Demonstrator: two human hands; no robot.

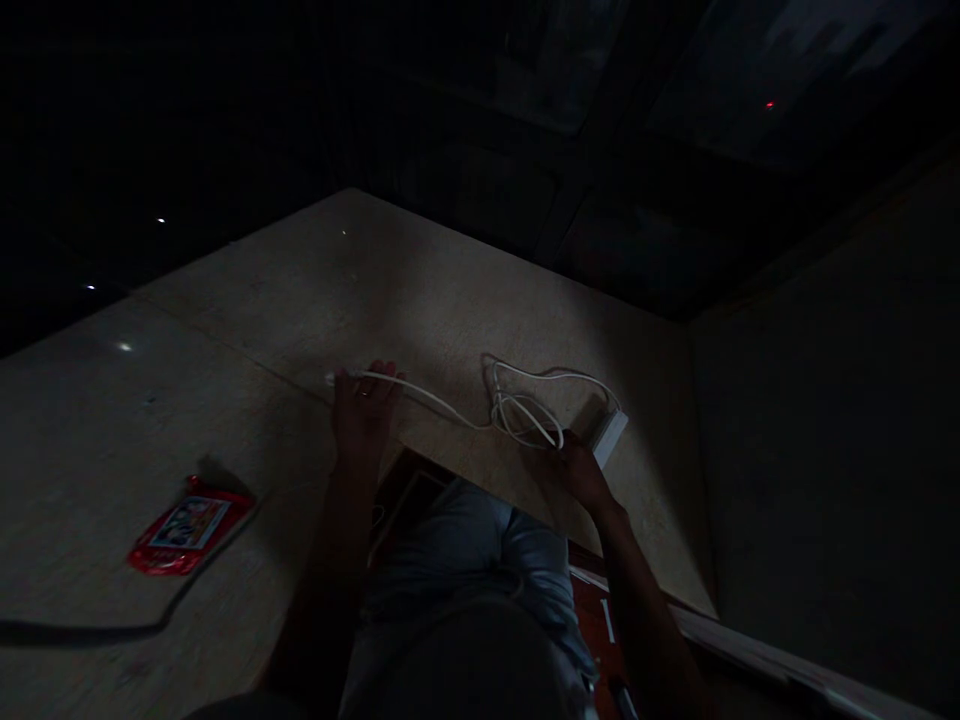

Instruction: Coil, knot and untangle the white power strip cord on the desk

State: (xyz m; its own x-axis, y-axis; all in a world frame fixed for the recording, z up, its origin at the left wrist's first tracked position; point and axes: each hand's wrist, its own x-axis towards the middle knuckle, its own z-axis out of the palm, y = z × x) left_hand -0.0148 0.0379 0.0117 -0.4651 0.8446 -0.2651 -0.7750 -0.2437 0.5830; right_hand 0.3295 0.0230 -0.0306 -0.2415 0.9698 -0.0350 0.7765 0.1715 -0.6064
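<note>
A thin white cable [448,406] runs across the tabletop between my two hands, with loose loops bunched in the middle. My left hand [365,412] is turned palm up and pinches the cable near its end, the thumb over it and the other fingers partly spread. A small pale tip, perhaps a plug [330,379], sticks out to the left of the thumb. My right hand [576,466] closes around the near side of the loops, its fingertips lost in shadow. Just beyond it lies a long white block like a power strip [611,436], and the cable enters its far end.
The scene is very dark. A shiny red packet [187,530] lies on the pale table [427,270] at the left, by a dark cord [176,600]. Dark glossy panels border the far edge. A wall [810,420] rises at right. My legs [465,540] are below the near edge.
</note>
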